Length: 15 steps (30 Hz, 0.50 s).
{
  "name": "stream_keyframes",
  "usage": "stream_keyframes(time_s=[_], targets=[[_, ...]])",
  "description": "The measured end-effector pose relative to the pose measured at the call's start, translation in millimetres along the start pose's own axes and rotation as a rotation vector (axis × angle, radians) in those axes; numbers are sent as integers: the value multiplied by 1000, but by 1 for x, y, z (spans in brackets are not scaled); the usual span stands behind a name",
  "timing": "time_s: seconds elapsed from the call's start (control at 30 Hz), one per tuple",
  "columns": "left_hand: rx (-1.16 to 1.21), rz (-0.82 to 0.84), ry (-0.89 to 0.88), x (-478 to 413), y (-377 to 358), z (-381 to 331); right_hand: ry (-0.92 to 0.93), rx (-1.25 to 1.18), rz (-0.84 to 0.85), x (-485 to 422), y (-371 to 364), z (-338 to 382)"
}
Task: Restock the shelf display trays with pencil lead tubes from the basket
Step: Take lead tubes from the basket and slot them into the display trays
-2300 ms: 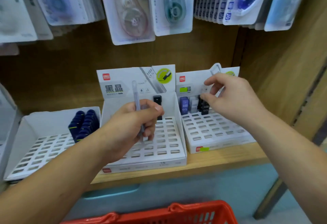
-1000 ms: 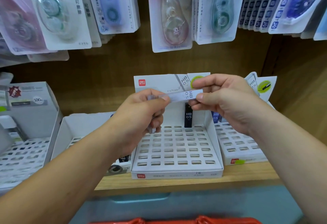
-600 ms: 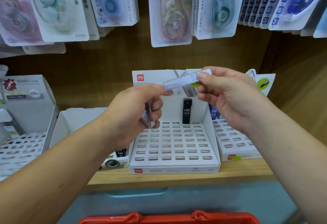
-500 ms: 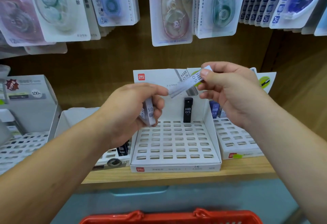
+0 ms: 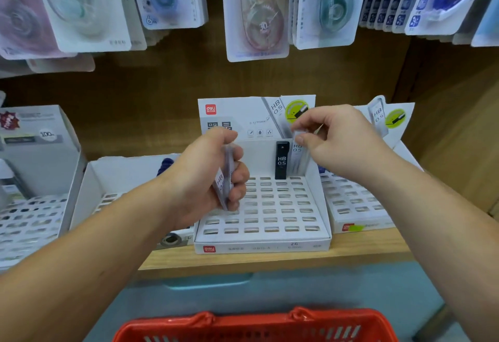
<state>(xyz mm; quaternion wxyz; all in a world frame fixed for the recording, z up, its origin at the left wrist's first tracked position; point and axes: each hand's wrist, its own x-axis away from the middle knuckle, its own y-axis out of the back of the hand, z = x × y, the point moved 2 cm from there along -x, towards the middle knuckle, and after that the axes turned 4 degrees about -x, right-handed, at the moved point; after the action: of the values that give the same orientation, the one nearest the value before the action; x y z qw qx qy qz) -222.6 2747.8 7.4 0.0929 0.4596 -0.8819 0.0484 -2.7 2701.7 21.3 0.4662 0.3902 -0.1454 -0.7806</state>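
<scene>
A white slotted display tray (image 5: 270, 236) sits on the wooden shelf, with one black HB 0.5 lead tube (image 5: 281, 160) standing in its back row. My right hand (image 5: 337, 142) pinches the top of a clear lead tube (image 5: 298, 158) held upright just right of the black one, its lower end at the back row. My left hand (image 5: 208, 177) grips two or three clear lead tubes (image 5: 224, 182) above the tray's left side. The red basket (image 5: 256, 327) is at the bottom edge; its contents are out of view.
Another slotted tray (image 5: 353, 206) stands to the right and two more trays (image 5: 108, 179) to the left, one with dark blue tubes (image 5: 166, 164) partly hidden by my left hand. Correction-tape blister packs (image 5: 256, 12) hang above. The shelf edge (image 5: 243, 259) runs below the trays.
My right hand took one clear tube from the bundle in my left hand, turned it upright and lowered it beside the black tube. My left hand dropped slightly with the remaining tubes.
</scene>
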Motion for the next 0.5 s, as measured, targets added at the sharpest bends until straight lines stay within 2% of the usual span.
stream_keyframes(time_s=[0.17, 0.37, 0.5], targets=[[46, 27, -61, -3, -7, 3, -38, 15, 27, 0, -1, -5], [-6, -8, -93, -3, -10, 3, -36, 74, 88, 1, 3, -5], [-5, 10, -121, -6, -12, 6, -18, 108, 38, 2, -6, -3]])
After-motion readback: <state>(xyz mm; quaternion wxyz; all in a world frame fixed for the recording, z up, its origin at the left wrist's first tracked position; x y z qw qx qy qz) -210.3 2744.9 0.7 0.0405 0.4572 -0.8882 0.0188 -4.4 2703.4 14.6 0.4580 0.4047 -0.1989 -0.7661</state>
